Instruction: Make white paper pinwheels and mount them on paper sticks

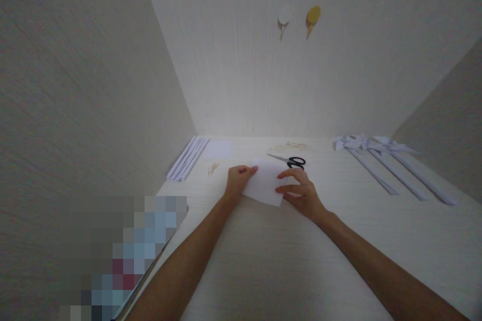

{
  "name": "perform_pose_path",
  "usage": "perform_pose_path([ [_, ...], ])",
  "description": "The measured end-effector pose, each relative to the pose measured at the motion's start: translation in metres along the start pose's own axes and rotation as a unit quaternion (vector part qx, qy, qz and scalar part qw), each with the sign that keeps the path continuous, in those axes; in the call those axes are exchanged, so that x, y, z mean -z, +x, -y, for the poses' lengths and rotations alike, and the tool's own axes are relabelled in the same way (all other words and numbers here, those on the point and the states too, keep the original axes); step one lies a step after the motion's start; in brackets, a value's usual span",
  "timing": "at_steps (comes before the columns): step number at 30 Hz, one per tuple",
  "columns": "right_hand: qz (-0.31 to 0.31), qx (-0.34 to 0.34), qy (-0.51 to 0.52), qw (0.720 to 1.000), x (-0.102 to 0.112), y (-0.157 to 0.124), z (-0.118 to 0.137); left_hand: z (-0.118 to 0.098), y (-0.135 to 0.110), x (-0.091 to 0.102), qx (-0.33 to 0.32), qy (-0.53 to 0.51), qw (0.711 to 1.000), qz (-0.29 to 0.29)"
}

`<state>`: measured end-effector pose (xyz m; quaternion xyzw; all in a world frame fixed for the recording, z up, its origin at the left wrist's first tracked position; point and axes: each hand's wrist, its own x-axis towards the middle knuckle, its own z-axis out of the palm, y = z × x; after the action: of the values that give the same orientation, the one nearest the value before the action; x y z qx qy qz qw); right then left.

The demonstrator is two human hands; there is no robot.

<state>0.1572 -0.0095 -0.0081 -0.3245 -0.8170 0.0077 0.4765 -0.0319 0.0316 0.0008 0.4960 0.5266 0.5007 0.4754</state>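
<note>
A white sheet of paper (265, 184) is held a little above the table, in the middle of the head view. My left hand (240, 179) pinches its left edge, with the thumb on top. At the right edge, my right hand (301, 191) has its fingers bent over the paper and spread apart, while a lower digit is partly hidden by the sheet. Just behind the paper lie scissors (296, 162) with black handles, blades pointing left.
Rolled white paper tubes (188, 158) and a flat white sheet (218, 149) lie at the back left, near small thin sticks (213, 168). Several paper sticks with folded tops (391, 165) lie at right. Tan bits (297, 146) are at the back. Two hooks (313, 15) hang on the wall.
</note>
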Motion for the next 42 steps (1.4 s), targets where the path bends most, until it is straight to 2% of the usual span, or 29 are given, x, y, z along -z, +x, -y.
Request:
perform_pose_path([
  [6, 0.032, -0.033, -0.010, 0.999, 0.000, 0.001, -0.001, -0.004, -0.004, -0.003, -0.030, 0.012, 0.999, 0.040],
  [12, -0.028, -0.082, 0.028, 0.996, -0.003, 0.003, -0.008, -0.005, -0.008, -0.005, -0.032, 0.023, 0.995, 0.090],
  [15, -0.021, -0.107, 0.041, 0.993, -0.003, 0.004, -0.008, -0.004, -0.010, -0.007, -0.022, 0.033, 0.993, 0.112],
  [20, -0.001, -0.126, 0.005, 0.992, -0.003, 0.003, -0.008, -0.003, -0.015, -0.012, -0.001, 0.011, 0.989, 0.151],
  [30, -0.006, -0.170, -0.021, 0.985, -0.008, 0.000, -0.010, -0.004, -0.019, -0.017, -0.018, 0.010, 0.980, 0.199],
  [35, -0.004, -0.167, -0.056, 0.984, -0.008, 0.001, -0.005, -0.005, -0.021, -0.019, -0.016, -0.046, 0.971, 0.236],
  [38, 0.003, -0.154, -0.080, 0.985, -0.008, 0.002, -0.002, -0.005, -0.021, -0.019, -0.022, -0.043, 0.971, 0.236],
  [42, 0.017, -0.138, -0.099, 0.985, -0.008, 0.002, -0.001, -0.004, -0.019, -0.018, -0.027, -0.004, 0.979, 0.203],
])
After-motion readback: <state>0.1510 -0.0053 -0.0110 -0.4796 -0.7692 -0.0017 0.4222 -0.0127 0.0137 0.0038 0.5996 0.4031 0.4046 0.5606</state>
